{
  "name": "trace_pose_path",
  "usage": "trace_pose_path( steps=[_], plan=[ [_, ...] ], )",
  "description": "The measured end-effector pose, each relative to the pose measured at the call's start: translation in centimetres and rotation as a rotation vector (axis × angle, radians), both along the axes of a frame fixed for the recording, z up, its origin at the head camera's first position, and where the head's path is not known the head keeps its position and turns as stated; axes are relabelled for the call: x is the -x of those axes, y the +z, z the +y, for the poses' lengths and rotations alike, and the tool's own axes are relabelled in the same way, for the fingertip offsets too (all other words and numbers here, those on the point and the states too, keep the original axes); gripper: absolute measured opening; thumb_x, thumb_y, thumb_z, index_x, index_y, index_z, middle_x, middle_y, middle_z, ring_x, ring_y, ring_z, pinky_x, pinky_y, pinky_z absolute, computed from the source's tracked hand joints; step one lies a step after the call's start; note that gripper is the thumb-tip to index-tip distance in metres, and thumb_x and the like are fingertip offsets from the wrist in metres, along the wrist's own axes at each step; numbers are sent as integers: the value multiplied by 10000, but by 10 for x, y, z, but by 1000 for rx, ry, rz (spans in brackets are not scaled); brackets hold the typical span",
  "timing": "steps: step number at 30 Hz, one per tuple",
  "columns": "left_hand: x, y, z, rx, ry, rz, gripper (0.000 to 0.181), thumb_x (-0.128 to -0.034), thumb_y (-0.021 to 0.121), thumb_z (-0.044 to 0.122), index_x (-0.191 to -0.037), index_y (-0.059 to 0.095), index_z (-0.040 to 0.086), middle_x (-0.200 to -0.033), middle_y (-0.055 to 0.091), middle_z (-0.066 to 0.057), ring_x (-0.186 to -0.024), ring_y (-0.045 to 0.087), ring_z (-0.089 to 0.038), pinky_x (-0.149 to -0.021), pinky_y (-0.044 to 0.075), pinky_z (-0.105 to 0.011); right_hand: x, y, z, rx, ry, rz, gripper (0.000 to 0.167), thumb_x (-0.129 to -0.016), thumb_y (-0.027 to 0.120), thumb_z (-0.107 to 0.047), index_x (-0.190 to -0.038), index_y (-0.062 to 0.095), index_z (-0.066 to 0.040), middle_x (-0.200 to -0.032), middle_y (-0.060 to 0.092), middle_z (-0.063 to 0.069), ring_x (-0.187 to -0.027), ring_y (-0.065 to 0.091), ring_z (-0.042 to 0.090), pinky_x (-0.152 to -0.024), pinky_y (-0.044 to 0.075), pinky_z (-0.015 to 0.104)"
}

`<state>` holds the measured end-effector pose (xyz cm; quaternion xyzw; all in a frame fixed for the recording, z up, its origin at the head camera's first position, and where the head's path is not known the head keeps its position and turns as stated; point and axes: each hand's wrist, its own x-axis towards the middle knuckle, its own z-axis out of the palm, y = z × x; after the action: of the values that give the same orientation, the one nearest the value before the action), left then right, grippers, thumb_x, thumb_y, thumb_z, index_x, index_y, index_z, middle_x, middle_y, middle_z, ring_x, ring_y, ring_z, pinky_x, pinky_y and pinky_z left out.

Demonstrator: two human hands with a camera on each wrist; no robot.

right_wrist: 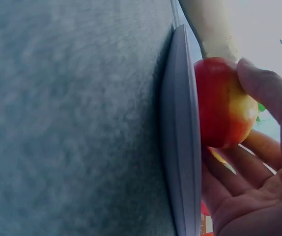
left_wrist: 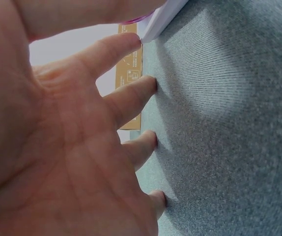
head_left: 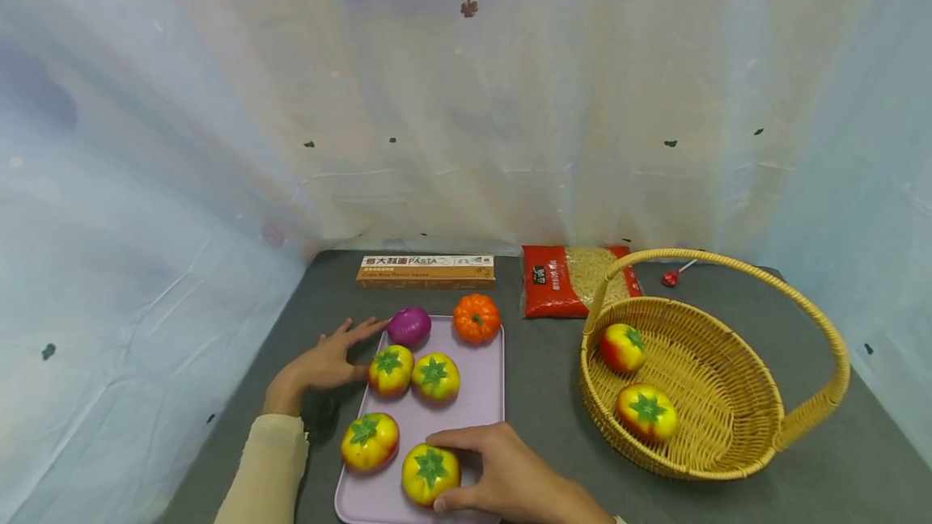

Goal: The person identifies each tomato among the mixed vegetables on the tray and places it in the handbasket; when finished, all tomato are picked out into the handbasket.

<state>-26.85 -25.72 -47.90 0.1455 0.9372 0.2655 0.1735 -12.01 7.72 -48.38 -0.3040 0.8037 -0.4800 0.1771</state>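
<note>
A lilac tray [head_left: 476, 395] carries several yellow-red toy persimmons, a purple onion [head_left: 409, 327] and a small orange pumpkin [head_left: 476, 319]. At its near end my right hand [head_left: 502, 467] holds one persimmon [head_left: 429, 474] between thumb and fingers. The right wrist view shows the thumb on one side of this persimmon [right_wrist: 224, 103], which sits low against the tray rim [right_wrist: 185, 132]. My left hand [head_left: 328, 364] lies at the tray's left edge with fingers spread. In the left wrist view, that hand's fingertips [left_wrist: 151, 83] touch the grey tabletop, and the palm holds nothing.
A wicker basket [head_left: 728, 471] with a tall handle stands on the right, two persimmons inside. Along the back lie a pasta box [head_left: 425, 272], a red pasta bag [head_left: 546, 281] and a red lollipop [head_left: 670, 277]. A pale curtain [head_left: 466, 103] hangs behind the table.
</note>
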Motion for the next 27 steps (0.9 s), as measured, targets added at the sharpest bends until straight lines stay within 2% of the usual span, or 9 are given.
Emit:
trace_pose_path(
  steps=[5, 10, 14, 18, 24, 27],
  plan=[
    [-1, 0, 0, -5, 0, -1, 906, -886, 808, 271, -1704, 419, 268, -1807, 270, -201, -1653, 67, -606, -1226, -22, -880, -1, 3, 3, 35, 21, 15, 538, -917, 899, -405, -1418, 724, -320, -1379, 735, -192, -1203, 656, -51, -1094, 564, 258],
    [-2, -1, 0, 2, 7, -5, 895, -891, 803, 257, -1701, 424, 274, -1806, 276, -196, -1654, 70, -603, -1224, -15, -883, -1, 17, 28, 73, 24, 3, 532, -942, 872, -418, -1436, 704, -320, -1375, 742, -169, -1217, 686, 1, -1088, 583, 279],
    [-2, -1, 0, 5, 12, -11, 899, -889, 805, 261, -1702, 422, 280, -1808, 273, -190, -1655, 66, -600, -1217, -11, -888, -5, 32, 56, 66, -40, -21, 539, -947, 864, -423, -1451, 688, -347, -1410, 731, -125, -1251, 691, 52, -1084, 575, 242],
    [-1, -1, -1, -7, 11, -10, 905, -886, 809, 256, -1703, 421, 276, -1810, 269, -187, -1658, 59, -596, -1216, -20, -887, -13, 45, 86, 73, -122, -54, 520, -965, 859, -350, -1454, 683, -356, -1447, 713, -73, -1268, 693, 93, -1059, 571, 201],
    [0, 0, -1, -5, 0, 0, 903, -888, 807, 271, -1703, 420, 280, -1809, 275, -184, -1659, 63, -594, -1218, -18, -887, -27, 59, 128, 74, -213, 39, 545, -973, 854, -247, -1485, 670, -288, -1463, 709, -28, -1262, 685, 91, -1032, 597, 217],
    [0, 0, 0, -5, -13, 9, 899, -888, 803, 281, -1703, 422, 265, -1804, 278, -197, -1654, 68, -603, -1218, -17, -887, -33, 66, 152, 55, -245, 55, 550, -989, 831, -200, -1507, 655, -256, -1471, 710, -30, -1238, 683, 79, -1013, 598, 200]
  ],
)
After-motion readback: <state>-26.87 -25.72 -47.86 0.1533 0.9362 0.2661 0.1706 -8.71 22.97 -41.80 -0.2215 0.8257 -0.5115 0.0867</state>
